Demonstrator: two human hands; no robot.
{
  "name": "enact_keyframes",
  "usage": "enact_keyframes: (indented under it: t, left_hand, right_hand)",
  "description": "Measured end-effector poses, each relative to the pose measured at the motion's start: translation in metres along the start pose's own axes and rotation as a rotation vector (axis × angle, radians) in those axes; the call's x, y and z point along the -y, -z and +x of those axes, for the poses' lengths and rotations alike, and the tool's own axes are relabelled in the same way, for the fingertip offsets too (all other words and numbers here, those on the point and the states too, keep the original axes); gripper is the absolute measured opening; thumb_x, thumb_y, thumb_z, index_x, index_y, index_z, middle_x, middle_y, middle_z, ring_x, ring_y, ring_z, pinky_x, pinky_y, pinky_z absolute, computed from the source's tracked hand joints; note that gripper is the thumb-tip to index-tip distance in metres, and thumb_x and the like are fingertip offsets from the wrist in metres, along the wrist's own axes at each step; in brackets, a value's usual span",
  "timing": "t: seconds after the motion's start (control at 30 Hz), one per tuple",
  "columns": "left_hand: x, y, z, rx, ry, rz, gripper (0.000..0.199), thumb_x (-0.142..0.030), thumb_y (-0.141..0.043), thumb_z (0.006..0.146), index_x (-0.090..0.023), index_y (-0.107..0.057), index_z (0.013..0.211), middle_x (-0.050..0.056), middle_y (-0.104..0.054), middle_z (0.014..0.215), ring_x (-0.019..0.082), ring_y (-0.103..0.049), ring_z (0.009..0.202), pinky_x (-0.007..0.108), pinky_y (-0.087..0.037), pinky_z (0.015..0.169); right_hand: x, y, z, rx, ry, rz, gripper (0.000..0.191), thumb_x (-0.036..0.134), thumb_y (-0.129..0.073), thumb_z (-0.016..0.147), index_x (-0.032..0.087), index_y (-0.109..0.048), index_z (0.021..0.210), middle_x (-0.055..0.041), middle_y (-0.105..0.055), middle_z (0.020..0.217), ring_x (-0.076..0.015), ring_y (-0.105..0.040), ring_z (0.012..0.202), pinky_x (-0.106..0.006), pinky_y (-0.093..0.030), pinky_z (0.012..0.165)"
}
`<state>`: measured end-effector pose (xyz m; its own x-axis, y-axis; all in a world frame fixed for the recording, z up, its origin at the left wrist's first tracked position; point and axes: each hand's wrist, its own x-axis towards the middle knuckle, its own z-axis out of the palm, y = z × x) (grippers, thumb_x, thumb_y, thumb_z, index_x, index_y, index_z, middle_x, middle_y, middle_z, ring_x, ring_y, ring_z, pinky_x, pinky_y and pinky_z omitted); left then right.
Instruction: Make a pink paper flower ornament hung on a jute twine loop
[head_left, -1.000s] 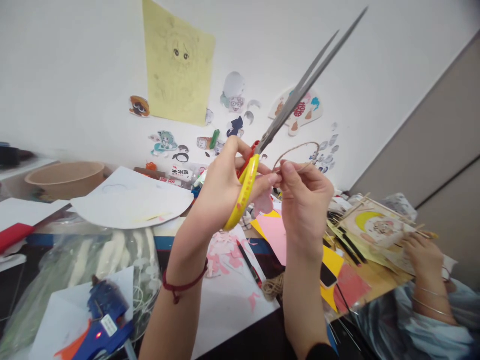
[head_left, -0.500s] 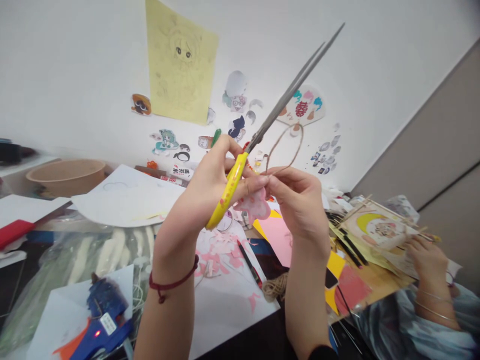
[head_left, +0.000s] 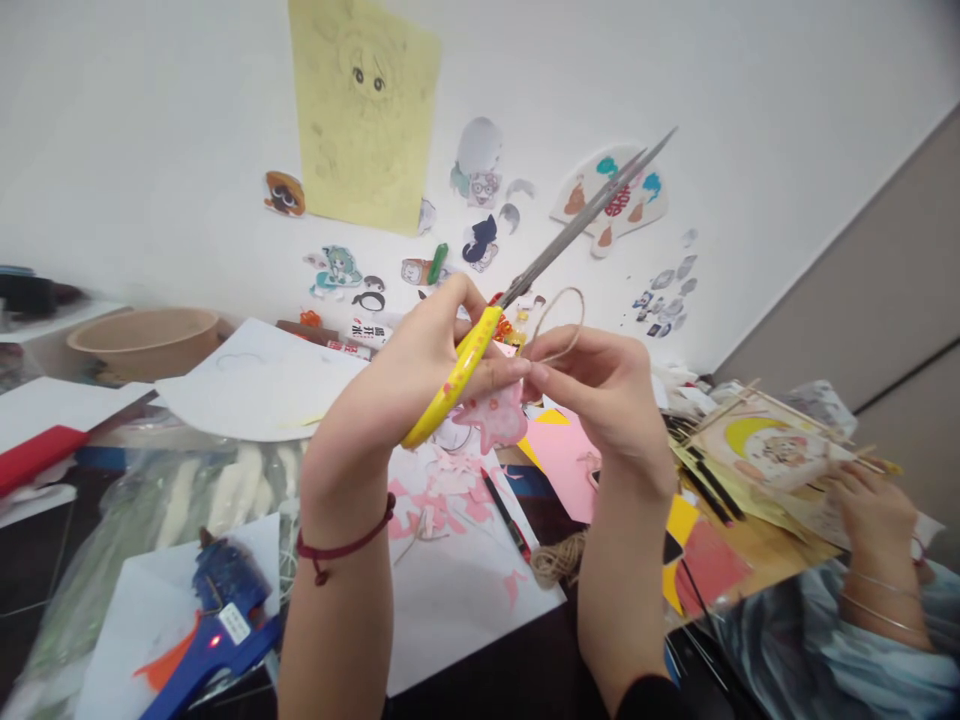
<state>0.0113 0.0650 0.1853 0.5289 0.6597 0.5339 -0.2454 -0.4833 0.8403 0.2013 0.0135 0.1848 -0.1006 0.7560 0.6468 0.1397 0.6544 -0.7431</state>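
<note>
Scissors [head_left: 517,290] have swung lower over the last second, and the twine loop [head_left: 582,312] has shrunk. The left hand [head_left: 412,350] carries the scissors around its thumb; the right hand [head_left: 611,400] pinches the loop's base. The pink cutout [head_left: 493,420] hangs just below the left thumb. Beneath, a twine ball [head_left: 555,562] sits at the white paper's [head_left: 457,625] right edge.

Across the left hand [head_left: 420,365], scissors [head_left: 544,263], tips up and rightward; below that hand's fingertips, a cutout [head_left: 499,420]. Above the right hand's [head_left: 604,400] fingertips, a loop of string [head_left: 582,305]. Left of the left forearm [head_left: 337,620], a glue gun [head_left: 225,640] on a left sheet [head_left: 127,620]; behind, a plastic bag [head_left: 161,500], then a bowl [head_left: 150,350]. Between the forearms, scraps [head_left: 450,500] and a pen [head_left: 506,515] on a middle sheet [head_left: 480,620], twine [head_left: 556,560] at its right edge. Farther right, a panel [head_left: 772,450] beside a co-worker's hand [head_left: 874,505].
</note>
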Motion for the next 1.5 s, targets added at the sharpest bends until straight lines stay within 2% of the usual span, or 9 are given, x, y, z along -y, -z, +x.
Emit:
enact_keyframes:
  t: [0.2, 0.33, 0.4, 0.47, 0.57, 0.67, 0.83, 1.07, 1.5]
  left_hand:
    - [-0.004, -0.003, 0.002, -0.113, -0.078, 0.133, 0.055, -0.036, -0.091, 0.067, -0.025, -0.041, 0.087, -0.004, -0.063, 0.065, 0.014, -0.058, 0.051, 0.026, -0.04, 0.046]
    - [-0.009, -0.013, 0.004, -0.317, -0.173, 0.358, 0.042, -0.046, -0.076, 0.083, -0.024, -0.042, 0.09, -0.002, -0.06, 0.077, 0.013, -0.057, 0.061, 0.03, -0.044, 0.056]
    - [-0.01, -0.018, 0.005, -0.428, -0.295, 0.451, 0.035, -0.047, -0.067, 0.09, -0.025, -0.039, 0.094, 0.0, -0.058, 0.09, 0.015, -0.06, 0.074, 0.032, -0.048, 0.066]
    - [-0.01, -0.021, 0.005, -0.465, -0.372, 0.546, 0.037, -0.046, -0.066, 0.09, -0.026, -0.037, 0.1, 0.002, -0.055, 0.101, 0.018, -0.061, 0.089, 0.036, -0.049, 0.075]
    - [-0.011, -0.025, 0.005, -0.359, -0.304, 0.714, 0.048, -0.044, -0.071, 0.083, -0.026, -0.036, 0.11, 0.006, -0.055, 0.111, 0.026, -0.062, 0.102, 0.04, -0.049, 0.08]
    - [-0.012, -0.03, 0.006, -0.257, -0.209, 0.834, 0.055, -0.046, -0.074, 0.076, -0.023, -0.039, 0.113, 0.011, -0.06, 0.114, 0.031, -0.062, 0.103, 0.043, -0.049, 0.078]
    - [-0.013, -0.041, 0.009, -0.202, -0.137, 0.837, 0.048, -0.052, -0.068, 0.079, -0.022, -0.043, 0.108, 0.012, -0.062, 0.116, 0.031, -0.063, 0.099, 0.042, -0.048, 0.076]
    - [-0.014, -0.04, 0.007, -0.157, -0.116, 0.891, 0.049, -0.052, -0.07, 0.079, -0.024, -0.042, 0.108, 0.011, -0.064, 0.117, 0.029, -0.063, 0.095, 0.04, -0.046, 0.074]
    - [-0.016, -0.039, 0.008, -0.14, -0.164, 0.884, 0.043, -0.056, -0.065, 0.085, -0.023, -0.04, 0.095, -0.004, -0.054, 0.069, 0.015, -0.049, 0.055, 0.029, -0.035, 0.057]
  right_hand:
    - [-0.009, -0.005, 0.004, -0.08, 0.057, 0.007, 0.012, 0.022, -0.086, 0.073, 0.019, -0.075, 0.078, 0.0004, -0.075, 0.076, -0.0111, -0.069, 0.061, -0.023, -0.061, 0.057]
    - [-0.013, -0.01, 0.01, -0.268, 0.206, 0.067, 0.007, 0.017, -0.083, 0.075, 0.02, -0.077, 0.075, 0.0024, -0.073, 0.069, -0.0093, -0.067, 0.055, -0.021, -0.056, 0.052]
    - [-0.014, -0.01, 0.012, -0.394, 0.256, 0.096, 0.006, 0.017, -0.081, 0.077, 0.02, -0.077, 0.076, 0.0032, -0.072, 0.066, -0.0091, -0.067, 0.055, -0.022, -0.055, 0.053]
    - [-0.013, -0.009, 0.014, -0.511, 0.289, 0.106, 0.004, 0.019, -0.08, 0.078, 0.021, -0.077, 0.077, 0.0037, -0.071, 0.064, -0.0091, -0.066, 0.055, -0.022, -0.055, 0.054]
    - [-0.01, -0.005, 0.013, -0.619, 0.335, 0.103, 0.004, 0.02, -0.08, 0.078, 0.021, -0.076, 0.078, 0.004, -0.071, 0.064, -0.0085, -0.064, 0.053, -0.022, -0.053, 0.051]
    - [-0.006, -0.004, 0.011, -0.665, 0.385, 0.103, 0.005, 0.019, -0.08, 0.078, 0.02, -0.075, 0.076, 0.005, -0.07, 0.062, -0.0081, -0.063, 0.05, -0.022, -0.052, 0.05]
    - [-0.003, -0.005, 0.007, -0.706, 0.455, 0.085, 0.007, 0.018, -0.078, 0.08, 0.019, -0.073, 0.076, 0.006, -0.069, 0.06, -0.0079, -0.063, 0.05, -0.022, -0.053, 0.051]
    - [0.0, -0.003, 0.005, -0.773, 0.531, -0.005, 0.005, 0.019, -0.075, 0.082, 0.02, -0.072, 0.078, 0.0065, -0.068, 0.062, -0.0072, -0.06, 0.05, -0.022, -0.051, 0.052]
    - [-0.002, -0.004, 0.005, -0.712, 0.611, 0.026, 0.009, 0.012, -0.074, 0.083, 0.021, -0.076, 0.084, 0.0078, -0.068, 0.063, -0.0058, -0.06, 0.051, -0.02, -0.05, 0.053]
